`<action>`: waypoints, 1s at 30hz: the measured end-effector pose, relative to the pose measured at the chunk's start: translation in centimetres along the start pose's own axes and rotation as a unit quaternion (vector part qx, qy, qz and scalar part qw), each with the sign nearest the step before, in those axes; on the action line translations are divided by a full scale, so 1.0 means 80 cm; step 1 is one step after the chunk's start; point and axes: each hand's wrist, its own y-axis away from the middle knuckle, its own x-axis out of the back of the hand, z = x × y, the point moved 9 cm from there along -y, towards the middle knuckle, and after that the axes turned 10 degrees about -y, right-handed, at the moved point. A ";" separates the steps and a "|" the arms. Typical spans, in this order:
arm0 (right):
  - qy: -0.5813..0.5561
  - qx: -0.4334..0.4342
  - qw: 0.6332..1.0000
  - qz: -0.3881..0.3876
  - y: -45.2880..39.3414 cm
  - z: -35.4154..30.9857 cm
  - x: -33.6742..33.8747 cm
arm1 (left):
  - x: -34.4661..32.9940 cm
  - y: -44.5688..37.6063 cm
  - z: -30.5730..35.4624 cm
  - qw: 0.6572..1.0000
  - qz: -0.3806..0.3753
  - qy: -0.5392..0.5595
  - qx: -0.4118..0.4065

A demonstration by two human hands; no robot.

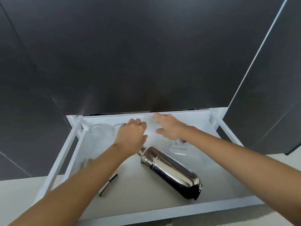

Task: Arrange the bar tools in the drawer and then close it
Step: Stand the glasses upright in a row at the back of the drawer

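Observation:
A white drawer [162,211] stands pulled out below dark cabinet fronts. A shiny steel cocktail shaker [169,170] lies on its side in the middle of the drawer. Left of it lies a slim steel bar tool [108,183], partly hidden by my left forearm. Clear glasses [99,130] stand at the back left. My left hand [130,137] hovers over the back of the drawer with fingers curled down; what is under it is hidden. My right hand [169,126] reaches toward the back wall, fingers spread, holding nothing.
A clear plastic packet [179,149] of small items lies at the back right under my right wrist. Another steel piece [86,162] shows by the left drawer rail. Dark cabinet doors [146,54] rise above and at the right. A pale floor lies below.

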 end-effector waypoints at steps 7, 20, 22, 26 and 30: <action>0.084 -0.257 0.963 -0.021 0.106 0.160 0.068 | -0.066 -0.035 0.142 0.967 -0.168 0.139 -0.130; -0.033 -0.328 0.944 -0.014 0.120 0.216 0.003 | -0.085 -0.043 0.151 0.946 -0.238 0.214 -0.051; -0.037 -0.331 0.943 -0.014 0.121 0.218 0.000 | -0.088 -0.040 0.152 0.943 -0.256 0.210 -0.045; -0.049 -0.339 0.940 -0.014 0.128 0.220 0.001 | -0.090 -0.029 0.153 0.938 -0.284 0.191 -0.055; -0.065 -0.329 0.942 0.005 0.129 0.215 0.014 | -0.088 -0.021 0.142 0.938 -0.280 0.196 -0.053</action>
